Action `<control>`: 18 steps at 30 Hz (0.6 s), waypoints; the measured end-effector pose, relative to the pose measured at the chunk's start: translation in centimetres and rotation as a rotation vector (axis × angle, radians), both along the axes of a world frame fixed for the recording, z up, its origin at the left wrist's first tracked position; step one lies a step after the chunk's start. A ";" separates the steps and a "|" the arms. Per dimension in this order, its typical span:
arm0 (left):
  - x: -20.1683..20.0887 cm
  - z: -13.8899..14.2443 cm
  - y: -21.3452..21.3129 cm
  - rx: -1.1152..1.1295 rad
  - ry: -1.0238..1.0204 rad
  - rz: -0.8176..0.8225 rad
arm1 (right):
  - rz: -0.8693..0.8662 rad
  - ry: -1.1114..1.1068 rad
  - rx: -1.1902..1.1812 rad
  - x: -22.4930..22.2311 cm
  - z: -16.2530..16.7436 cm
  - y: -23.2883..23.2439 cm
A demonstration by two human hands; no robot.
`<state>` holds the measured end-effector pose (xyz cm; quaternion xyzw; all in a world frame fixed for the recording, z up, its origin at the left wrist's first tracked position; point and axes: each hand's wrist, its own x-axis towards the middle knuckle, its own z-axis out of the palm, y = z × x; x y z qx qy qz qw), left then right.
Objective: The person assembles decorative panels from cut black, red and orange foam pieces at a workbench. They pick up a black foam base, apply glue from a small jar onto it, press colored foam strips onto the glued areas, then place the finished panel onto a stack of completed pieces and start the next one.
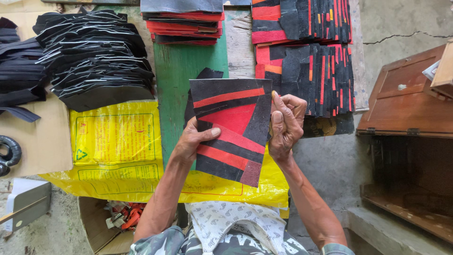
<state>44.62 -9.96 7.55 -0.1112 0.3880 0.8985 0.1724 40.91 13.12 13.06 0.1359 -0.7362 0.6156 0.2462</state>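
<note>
Over a yellow sack [113, 146], both hands hold a patchwork panel [233, 127].

Red-black stacks [302, 19] cut off at top; L fingers behind patchwork panel [233, 127].

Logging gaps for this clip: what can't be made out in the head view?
- Back of the black and red patchwork panel: faces away from the camera.
- Left hand fingers: behind the panel, only the thumb shows.
- Second dark piece behind the panel: mostly covered by it.
- Stacks of patchwork pieces: cut off by the top edge.
- Cardboard box contents: partly hidden under the yellow sack.
</note>
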 end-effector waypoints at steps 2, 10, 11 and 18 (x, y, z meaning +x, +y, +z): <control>0.0 0.2 0.0 -0.010 -0.005 -0.011 | -0.014 0.040 0.049 0.0 0.0 0.0; -0.5 0.7 0.1 -0.029 0.011 0.049 | -0.051 0.142 0.214 0.3 0.7 0.0; -0.6 0.7 0.0 -0.027 0.015 0.054 | -0.063 0.153 0.239 0.4 0.9 0.1; -1.3 0.8 -0.1 -0.024 0.047 0.119 | 0.170 -0.125 -0.319 1.0 1.3 -0.1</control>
